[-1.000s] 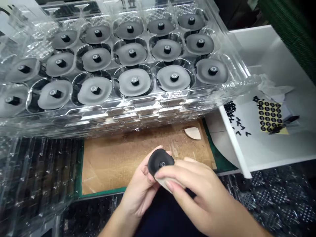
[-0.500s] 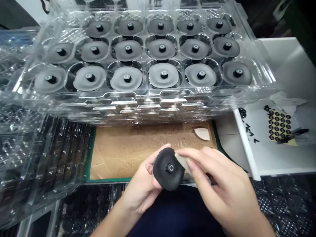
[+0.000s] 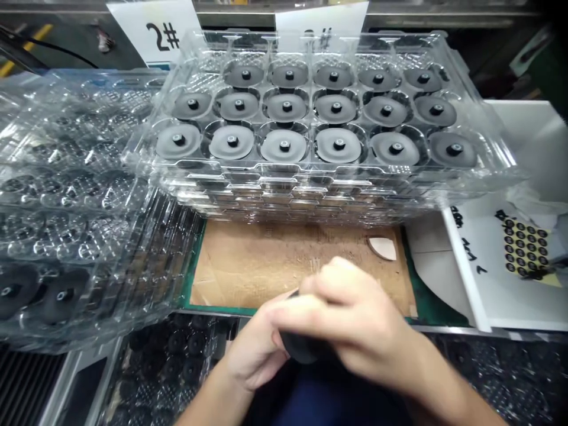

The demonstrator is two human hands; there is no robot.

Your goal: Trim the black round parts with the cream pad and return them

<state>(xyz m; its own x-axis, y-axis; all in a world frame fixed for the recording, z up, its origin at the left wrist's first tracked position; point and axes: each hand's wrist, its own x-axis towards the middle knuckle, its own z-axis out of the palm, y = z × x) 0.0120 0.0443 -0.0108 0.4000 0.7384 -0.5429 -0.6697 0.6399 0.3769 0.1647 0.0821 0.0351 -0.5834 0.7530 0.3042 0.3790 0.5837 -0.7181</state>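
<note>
My left hand (image 3: 257, 343) is closed around the edge of a dark grey disc (image 3: 302, 349), holding it low in front of my body. My right hand (image 3: 350, 319) lies across the top of this disc with its fingers curled and hides most of it, the middle included. Whatever those right fingers pinch is out of sight. Beyond my hands, on a brown cardboard sheet (image 3: 248, 266), lies a pale wedge-shaped piece (image 3: 383, 248) with a curved dark edge.
Ahead stands a stack of clear plastic trays (image 3: 284, 177), its top one holding rows of grey discs with short black studs. More clear trays (image 3: 89, 195) are piled at left. On the right, a white tray (image 3: 523, 302) holds a sheet of round stickers (image 3: 528, 248).
My right hand has moved left and over the disc, covering its face. The pale piece it pinched is now hidden. The view has shifted, showing paper signs at the back.
</note>
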